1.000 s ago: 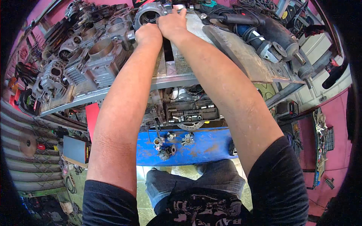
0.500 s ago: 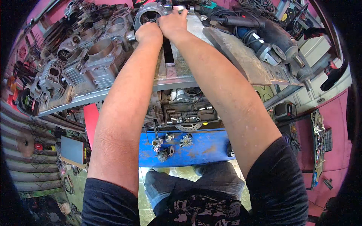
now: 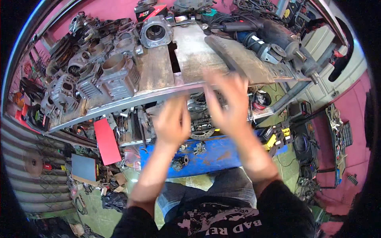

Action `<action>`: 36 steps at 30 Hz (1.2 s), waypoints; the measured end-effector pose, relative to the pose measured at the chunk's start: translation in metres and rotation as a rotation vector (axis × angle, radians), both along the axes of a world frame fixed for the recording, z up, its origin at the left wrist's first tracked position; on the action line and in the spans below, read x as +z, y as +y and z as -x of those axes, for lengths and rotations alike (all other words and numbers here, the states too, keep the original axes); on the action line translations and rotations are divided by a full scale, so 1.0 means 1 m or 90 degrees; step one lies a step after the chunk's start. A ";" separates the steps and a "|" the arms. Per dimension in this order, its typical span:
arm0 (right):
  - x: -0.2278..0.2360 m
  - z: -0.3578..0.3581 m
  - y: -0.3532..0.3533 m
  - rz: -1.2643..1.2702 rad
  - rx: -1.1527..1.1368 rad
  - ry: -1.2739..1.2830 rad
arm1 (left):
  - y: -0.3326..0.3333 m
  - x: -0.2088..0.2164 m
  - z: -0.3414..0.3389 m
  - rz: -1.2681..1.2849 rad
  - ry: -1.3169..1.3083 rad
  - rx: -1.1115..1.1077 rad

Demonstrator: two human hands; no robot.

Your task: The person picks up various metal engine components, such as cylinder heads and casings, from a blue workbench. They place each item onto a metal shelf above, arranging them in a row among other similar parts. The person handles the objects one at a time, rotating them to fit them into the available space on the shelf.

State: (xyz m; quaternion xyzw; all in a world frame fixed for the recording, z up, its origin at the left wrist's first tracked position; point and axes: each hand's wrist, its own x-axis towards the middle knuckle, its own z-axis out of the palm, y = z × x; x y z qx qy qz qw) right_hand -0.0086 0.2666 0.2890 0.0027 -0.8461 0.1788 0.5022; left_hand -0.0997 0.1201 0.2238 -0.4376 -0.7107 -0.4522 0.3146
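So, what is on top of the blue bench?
On the blue bench: a silvery metal part, a darker flanged part, and black-and-yellow items at right. The left forearm and right forearm cover strips, hiding whatever's behind.

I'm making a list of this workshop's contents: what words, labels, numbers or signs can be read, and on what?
I won't copy the wording, but print shows here:
Black shirt: large pale letters, partly legible.
Red-and-black box near the top: bold lettering, partly legible.
Black case at far left: too small to read.
Grey-topped box at left: side print too small.
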 end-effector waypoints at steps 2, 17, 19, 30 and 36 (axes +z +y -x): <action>-0.069 -0.058 -0.023 0.040 0.050 -0.128 | -0.045 -0.072 -0.049 0.032 -0.089 -0.082; -0.388 -0.368 -0.029 0.518 -0.513 -0.884 | -0.254 -0.318 -0.128 0.633 -0.557 -0.064; -0.406 -0.369 -0.029 0.502 -0.512 -0.899 | -0.232 -0.334 -0.128 0.677 -0.538 -0.111; -0.439 -0.344 0.091 0.240 -0.583 -0.953 | -0.001 -0.369 -0.220 0.655 -0.536 -0.292; -0.482 -0.349 0.156 0.210 -0.494 -0.907 | 0.171 -0.361 -0.287 0.667 -0.458 -0.317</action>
